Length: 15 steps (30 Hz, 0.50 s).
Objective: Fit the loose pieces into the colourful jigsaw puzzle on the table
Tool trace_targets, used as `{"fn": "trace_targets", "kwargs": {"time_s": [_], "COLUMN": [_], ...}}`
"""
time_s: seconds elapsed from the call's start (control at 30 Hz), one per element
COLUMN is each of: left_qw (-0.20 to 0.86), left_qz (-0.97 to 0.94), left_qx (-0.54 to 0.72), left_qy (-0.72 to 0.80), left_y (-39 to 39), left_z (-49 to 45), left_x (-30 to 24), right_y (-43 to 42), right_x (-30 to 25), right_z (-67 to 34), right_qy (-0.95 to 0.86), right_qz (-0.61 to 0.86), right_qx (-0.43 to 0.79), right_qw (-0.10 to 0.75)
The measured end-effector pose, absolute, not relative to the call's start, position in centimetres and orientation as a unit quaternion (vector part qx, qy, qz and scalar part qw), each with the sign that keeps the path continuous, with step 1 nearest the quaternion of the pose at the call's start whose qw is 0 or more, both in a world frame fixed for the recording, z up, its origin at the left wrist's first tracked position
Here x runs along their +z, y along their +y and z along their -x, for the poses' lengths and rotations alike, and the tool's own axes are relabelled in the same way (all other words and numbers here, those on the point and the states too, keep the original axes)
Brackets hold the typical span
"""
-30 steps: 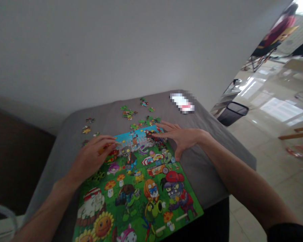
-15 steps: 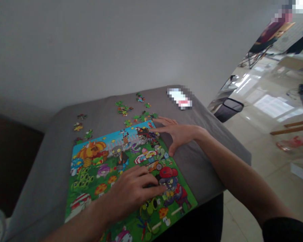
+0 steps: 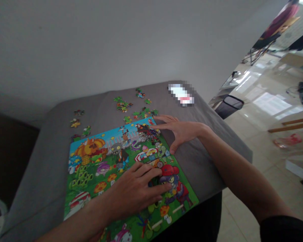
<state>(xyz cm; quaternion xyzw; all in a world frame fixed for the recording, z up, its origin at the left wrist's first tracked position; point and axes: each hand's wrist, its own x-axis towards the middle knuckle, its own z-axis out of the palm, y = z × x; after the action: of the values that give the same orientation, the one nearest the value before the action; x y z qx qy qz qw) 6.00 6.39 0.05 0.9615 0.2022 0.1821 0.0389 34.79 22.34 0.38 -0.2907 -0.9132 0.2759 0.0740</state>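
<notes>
A colourful cartoon picture board lies flat on the grey-covered table, showing zombies and plants on green. My left hand rests palm down across its lower middle, fingers stretched toward the figure in a red cap. What lies beneath that palm is hidden. At the board's upper right edge is my right hand, thumb and fingers spread apart. Its fingertips touch or lie close to the top right corner, and the thumb is by the right side. Neither hand shows anything held.
Loose jigsaw pieces lie in small groups beyond the board, and more pieces sit at the left. A blurred-out phone-like object lies near the wall. Right of the table, a dark mesh bin stands on the tiled floor.
My left hand has slid slightly right over the board, its fingers reaching farther across the red-capped figure. My right hand keeps its place at the corner. The view has shifted a little.
</notes>
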Motion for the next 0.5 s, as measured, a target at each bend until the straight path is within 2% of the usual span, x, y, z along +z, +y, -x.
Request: {"fn": "trace_targets", "kwargs": {"time_s": [0.13, 0.33, 0.5], "left_qw": [0.040, 0.054, 0.045], "left_qz": [-0.961, -0.959, -0.956], "left_qx": [0.175, 0.168, 0.144], "left_qy": [0.209, 0.221, 0.252], "left_y": [6.2, 5.1, 7.5], "left_z": [-6.1, -6.1, -2.8], "left_x": [0.4, 0.0, 0.8], "right_y": [22.4, 23.1, 23.7], "right_x": [0.9, 0.0, -1.9], "right_z": [-34.3, -33.1, -32.5], "right_qy": [-0.910, -0.885, -0.878], "right_qz": [0.292, 0.362, 0.397], "right_qx": [0.269, 0.162, 0.145], "right_qw": [0.120, 0.243, 0.224]}}
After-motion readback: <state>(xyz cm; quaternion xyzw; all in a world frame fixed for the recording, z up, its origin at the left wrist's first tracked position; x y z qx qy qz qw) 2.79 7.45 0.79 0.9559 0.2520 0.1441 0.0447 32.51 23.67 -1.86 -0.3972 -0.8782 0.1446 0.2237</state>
